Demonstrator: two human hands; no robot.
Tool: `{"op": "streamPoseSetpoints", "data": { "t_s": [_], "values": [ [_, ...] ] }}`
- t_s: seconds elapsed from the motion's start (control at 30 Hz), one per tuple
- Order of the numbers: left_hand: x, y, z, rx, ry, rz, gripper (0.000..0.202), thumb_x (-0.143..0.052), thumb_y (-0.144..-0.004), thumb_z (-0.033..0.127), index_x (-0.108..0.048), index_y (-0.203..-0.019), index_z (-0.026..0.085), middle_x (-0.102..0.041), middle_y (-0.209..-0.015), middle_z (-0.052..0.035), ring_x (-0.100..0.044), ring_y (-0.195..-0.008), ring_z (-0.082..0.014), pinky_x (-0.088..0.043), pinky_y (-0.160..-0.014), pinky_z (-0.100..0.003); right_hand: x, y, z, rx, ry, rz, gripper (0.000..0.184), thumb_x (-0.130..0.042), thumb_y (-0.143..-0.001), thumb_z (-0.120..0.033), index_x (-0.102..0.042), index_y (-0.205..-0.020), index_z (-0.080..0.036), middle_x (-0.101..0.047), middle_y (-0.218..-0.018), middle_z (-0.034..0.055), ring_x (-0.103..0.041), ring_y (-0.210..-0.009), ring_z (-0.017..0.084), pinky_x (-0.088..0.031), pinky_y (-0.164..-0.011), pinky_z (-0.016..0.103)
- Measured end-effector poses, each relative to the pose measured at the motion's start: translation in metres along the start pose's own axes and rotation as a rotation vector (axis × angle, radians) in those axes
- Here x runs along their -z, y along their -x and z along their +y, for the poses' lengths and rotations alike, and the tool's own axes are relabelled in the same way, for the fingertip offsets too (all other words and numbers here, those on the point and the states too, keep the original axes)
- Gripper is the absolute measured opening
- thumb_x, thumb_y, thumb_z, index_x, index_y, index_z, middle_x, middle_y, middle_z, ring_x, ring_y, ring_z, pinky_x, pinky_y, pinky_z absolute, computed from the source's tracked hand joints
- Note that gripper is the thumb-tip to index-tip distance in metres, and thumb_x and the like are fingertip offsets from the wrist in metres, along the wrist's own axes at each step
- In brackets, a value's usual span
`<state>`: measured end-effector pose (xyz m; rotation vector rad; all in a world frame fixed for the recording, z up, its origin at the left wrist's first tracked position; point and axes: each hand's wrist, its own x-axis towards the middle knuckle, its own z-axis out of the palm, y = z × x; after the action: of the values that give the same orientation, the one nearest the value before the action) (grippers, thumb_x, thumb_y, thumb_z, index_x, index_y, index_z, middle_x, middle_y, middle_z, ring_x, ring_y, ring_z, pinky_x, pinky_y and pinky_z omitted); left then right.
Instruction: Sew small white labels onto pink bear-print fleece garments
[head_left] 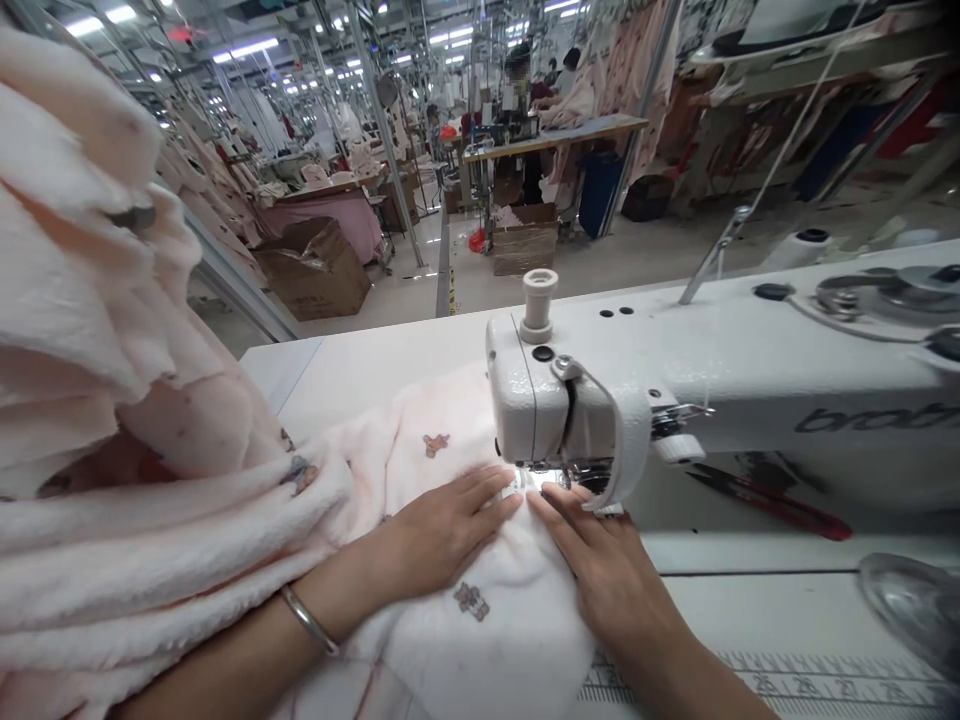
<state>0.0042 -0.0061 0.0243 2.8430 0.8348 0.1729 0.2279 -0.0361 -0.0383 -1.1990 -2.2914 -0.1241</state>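
Note:
Pale pink plush fabric (420,640) with small printed animal figures lies under the head of a white sewing machine (577,400). My left hand (450,530) rests flat on the fabric, fingers stretched toward the lit needle area. A silver bangle (307,620) circles that wrist. On the other side, my right hand (600,550) presses the fabric's right part with its fingers extended, the fingertips close to the presser foot. Some right fingers are partly hidden under the machine head. The needle tip itself is hard to make out in the glare.
Bulky folds of the same fabric (90,330) hang at left. Red-handled snips (780,505) lie beneath the machine arm. A printed ruler strip (810,682) runs along the front edge. Cardboard boxes (322,270), worktables (555,138) and a person stand beyond.

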Motion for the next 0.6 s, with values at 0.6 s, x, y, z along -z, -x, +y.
{"op": "streamPoseSetpoints", "data": {
  "t_s": [0.6],
  "values": [
    [0.0058, -0.0066, -0.0075, 0.039, 0.055, -0.039, 0.029, -0.034, -0.098, 0.020, -0.049, -0.122, 0.012, -0.048, -0.129, -0.0163, -0.044, -0.125, -0.0278, -0.049, -0.098, -0.043, 0.0019, -0.0041, -0.0023, -0.013, 0.116, 0.006, 0.057, -0.032, -0.081, 0.007, -0.055, -0.128, -0.015, -0.062, -0.115, 0.0080, -0.052, -0.107, 0.024, -0.040, -0.090, 0.037]
  ]
}}
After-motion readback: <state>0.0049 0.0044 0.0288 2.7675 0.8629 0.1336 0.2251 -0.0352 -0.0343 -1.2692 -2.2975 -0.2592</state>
